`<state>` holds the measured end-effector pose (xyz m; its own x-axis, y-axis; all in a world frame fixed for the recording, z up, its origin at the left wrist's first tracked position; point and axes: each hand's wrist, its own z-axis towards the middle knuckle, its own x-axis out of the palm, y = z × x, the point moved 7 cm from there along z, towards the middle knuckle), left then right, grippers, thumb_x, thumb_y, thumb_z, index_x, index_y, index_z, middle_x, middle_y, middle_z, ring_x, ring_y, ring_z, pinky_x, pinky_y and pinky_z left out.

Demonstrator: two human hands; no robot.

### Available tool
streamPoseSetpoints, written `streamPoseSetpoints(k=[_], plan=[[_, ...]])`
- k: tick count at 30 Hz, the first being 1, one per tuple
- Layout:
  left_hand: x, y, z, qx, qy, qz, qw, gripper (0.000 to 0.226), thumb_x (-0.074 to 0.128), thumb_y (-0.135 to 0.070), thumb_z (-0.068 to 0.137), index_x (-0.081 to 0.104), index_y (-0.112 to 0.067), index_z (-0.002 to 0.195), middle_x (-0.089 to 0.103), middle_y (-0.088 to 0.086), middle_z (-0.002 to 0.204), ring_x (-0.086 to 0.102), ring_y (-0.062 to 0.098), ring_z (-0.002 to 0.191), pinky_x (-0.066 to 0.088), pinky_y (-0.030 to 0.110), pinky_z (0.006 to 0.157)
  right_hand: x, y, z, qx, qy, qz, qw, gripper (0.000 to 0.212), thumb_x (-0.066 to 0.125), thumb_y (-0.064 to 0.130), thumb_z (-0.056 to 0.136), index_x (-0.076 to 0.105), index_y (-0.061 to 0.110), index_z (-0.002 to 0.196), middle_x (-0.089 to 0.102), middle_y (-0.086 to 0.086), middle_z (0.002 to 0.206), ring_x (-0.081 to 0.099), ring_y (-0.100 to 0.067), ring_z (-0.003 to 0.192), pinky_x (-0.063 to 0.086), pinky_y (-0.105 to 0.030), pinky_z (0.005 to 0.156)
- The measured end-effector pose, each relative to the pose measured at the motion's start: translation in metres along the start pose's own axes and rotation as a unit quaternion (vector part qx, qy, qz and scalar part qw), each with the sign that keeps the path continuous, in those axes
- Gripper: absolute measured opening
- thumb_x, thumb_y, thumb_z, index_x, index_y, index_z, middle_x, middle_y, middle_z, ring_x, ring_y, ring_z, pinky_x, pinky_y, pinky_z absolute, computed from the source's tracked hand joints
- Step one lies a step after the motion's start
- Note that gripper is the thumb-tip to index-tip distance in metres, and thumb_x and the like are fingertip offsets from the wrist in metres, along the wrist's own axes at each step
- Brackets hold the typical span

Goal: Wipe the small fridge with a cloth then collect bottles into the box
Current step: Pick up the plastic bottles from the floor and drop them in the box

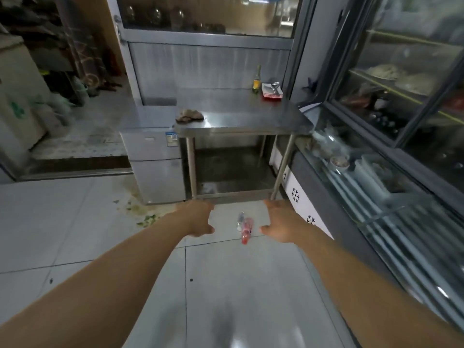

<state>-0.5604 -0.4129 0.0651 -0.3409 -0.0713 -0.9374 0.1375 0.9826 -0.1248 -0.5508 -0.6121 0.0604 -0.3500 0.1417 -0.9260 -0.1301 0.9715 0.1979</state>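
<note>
A small grey fridge [157, 167] stands on the floor left of a steel table [241, 121]. A crumpled brown cloth [188, 115] lies on the table's front left corner. A green glass bottle [256, 79] stands upright at the table's back. Two plastic bottles lie side by side on the floor tiles, a clear bottle [240, 220] and a red-labelled bottle [246, 229]. My left hand [197, 217] and my right hand [281, 219] are stretched out on either side of them, both empty with fingers apart. No box is in view.
A stack of red-and-white plates with a ladle [271, 91] sits beside the green bottle. A glass display counter [376, 187] with food runs along the right. Green vegetable scraps [148, 219] litter the floor near the fridge. A glass-fronted door [206, 46] stands behind the table.
</note>
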Motion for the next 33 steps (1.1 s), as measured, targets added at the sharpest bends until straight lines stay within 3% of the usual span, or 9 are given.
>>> streamPoseSetpoints(k=[3, 12, 16, 20, 27, 33], plan=[[-0.003, 0.015, 0.048, 0.02, 0.031, 0.027, 0.999, 0.063, 0.06, -0.044, 0.086, 0.034, -0.02, 0.138, 0.047, 0.007, 0.139, 0.046, 0.028, 0.124, 0.037, 0.041, 0.102, 0.003, -0.002, 0.04, 0.036, 0.021, -0.001, 0.999, 0.079, 0.065, 0.039, 0.083, 0.023, 0.014, 0.145, 0.035, -0.013, 0.141, 0.036, -0.03, 0.129, 0.036, -0.037, 0.103], [0.002, 0.028, 0.212, 0.06, 0.089, 0.047, 0.993, 0.062, 0.058, -0.045, 0.086, 0.034, -0.019, 0.138, 0.052, 0.005, 0.132, 0.05, 0.025, 0.119, 0.043, 0.038, 0.097, 0.014, -0.051, 0.183, 0.099, 0.062, 0.042, 0.992, 0.071, 0.063, 0.041, 0.085, 0.027, 0.014, 0.14, 0.038, -0.013, 0.136, 0.042, -0.031, 0.125, 0.039, -0.038, 0.098], [0.012, 0.024, 0.3, 0.051, 0.109, 0.048, 0.992, 0.059, 0.057, -0.042, 0.088, 0.033, -0.019, 0.137, 0.051, 0.006, 0.131, 0.05, 0.025, 0.118, 0.041, 0.036, 0.093, 0.023, -0.083, 0.266, 0.11, 0.08, 0.076, 0.988, 0.068, 0.061, 0.037, 0.087, 0.027, 0.013, 0.141, 0.038, -0.014, 0.137, 0.041, -0.03, 0.125, 0.04, -0.039, 0.098], [0.027, 0.021, 0.382, 0.029, 0.132, 0.031, 0.99, 0.058, 0.057, -0.04, 0.089, 0.032, -0.018, 0.138, 0.049, 0.007, 0.136, 0.048, 0.025, 0.122, 0.038, 0.038, 0.099, 0.043, -0.115, 0.339, 0.128, 0.107, 0.099, 0.981, 0.063, 0.056, 0.037, 0.09, 0.028, 0.012, 0.14, 0.039, -0.014, 0.136, 0.041, -0.031, 0.126, 0.042, -0.042, 0.099], [0.083, 0.029, 0.489, 0.015, 0.165, 0.009, 0.986, 0.062, 0.059, -0.039, 0.088, 0.03, -0.017, 0.139, 0.054, 0.005, 0.13, 0.054, 0.024, 0.115, 0.04, 0.039, 0.096, 0.116, -0.155, 0.427, 0.169, 0.14, 0.111, 0.969, 0.062, 0.055, 0.039, 0.091, 0.029, 0.011, 0.139, 0.041, -0.014, 0.134, 0.043, -0.03, 0.123, 0.043, -0.04, 0.096], [0.184, 0.047, 0.573, 0.016, 0.215, -0.011, 0.976, 0.056, 0.054, -0.041, 0.09, 0.032, -0.016, 0.135, 0.056, 0.008, 0.127, 0.054, 0.026, 0.116, 0.043, 0.04, 0.095, 0.216, -0.17, 0.487, 0.195, 0.16, 0.139, 0.958, 0.062, 0.057, 0.037, 0.089, 0.029, 0.012, 0.139, 0.043, -0.013, 0.131, 0.045, -0.028, 0.119, 0.044, -0.037, 0.089]])
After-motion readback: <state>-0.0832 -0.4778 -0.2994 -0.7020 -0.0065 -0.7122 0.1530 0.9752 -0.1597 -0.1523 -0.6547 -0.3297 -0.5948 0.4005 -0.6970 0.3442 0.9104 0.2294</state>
